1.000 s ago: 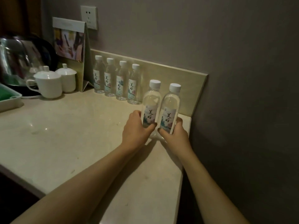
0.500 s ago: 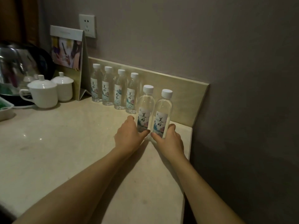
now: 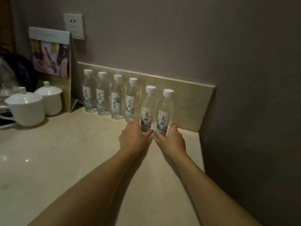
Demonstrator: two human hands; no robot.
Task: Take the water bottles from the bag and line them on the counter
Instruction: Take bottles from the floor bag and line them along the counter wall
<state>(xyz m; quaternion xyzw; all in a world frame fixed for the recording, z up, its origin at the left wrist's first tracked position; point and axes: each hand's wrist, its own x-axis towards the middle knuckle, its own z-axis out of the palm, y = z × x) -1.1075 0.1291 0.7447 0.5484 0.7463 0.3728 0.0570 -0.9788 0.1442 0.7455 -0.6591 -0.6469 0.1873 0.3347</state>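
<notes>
I'm seeing the left hand (image 3: 132, 141) gripping a clear white-capped plastic water bottle (image 3: 147, 110), fingers curled round its base. The right hand (image 3: 171, 141) is gripping a second clear bottle (image 3: 164, 115) likewise. Both are standing upright on the beige stone counter (image 3: 65, 152), ending a row of four matching bottles (image 3: 110, 97) along the backsplash.

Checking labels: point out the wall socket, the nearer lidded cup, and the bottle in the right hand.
wall socket (image 3: 74, 26), head view, middle of its white faceplate.
nearer lidded cup (image 3: 26, 110), head view, front of its white body.
bottle in the right hand (image 3: 164, 119), head view, its printed label.
</notes>
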